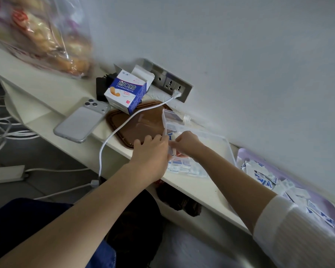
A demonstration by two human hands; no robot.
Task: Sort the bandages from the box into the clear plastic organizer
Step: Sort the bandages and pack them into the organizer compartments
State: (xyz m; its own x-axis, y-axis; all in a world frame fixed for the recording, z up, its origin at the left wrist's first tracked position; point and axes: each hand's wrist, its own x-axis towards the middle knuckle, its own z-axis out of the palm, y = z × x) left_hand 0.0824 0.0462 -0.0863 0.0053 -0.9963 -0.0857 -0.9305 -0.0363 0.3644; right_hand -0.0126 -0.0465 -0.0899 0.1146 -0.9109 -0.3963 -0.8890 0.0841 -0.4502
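Observation:
The clear plastic organizer (207, 139) lies on the white shelf with its lid (171, 118) raised. Its near compartments hold rows of white-and-blue bandages (188, 167). My left hand (153, 149) grips the organizer's left edge. My right hand (186, 144) is inside the organizer and pinches a bandage against a compartment; the fingertips are partly hidden. The open blue-and-white bandage box (127, 90) stands upright behind a brown tray. A pile of loose bandages (275, 182) lies on a lilac tray (317, 194) to the right.
A silver phone (81, 119) lies face down to the left. A white charging cable (124, 122) runs from the wall socket (172, 85) across the brown tray (139, 126) and over the shelf edge. A plastic bag of bread (39, 33) stands far left. A power strip (6, 174) lies on the floor.

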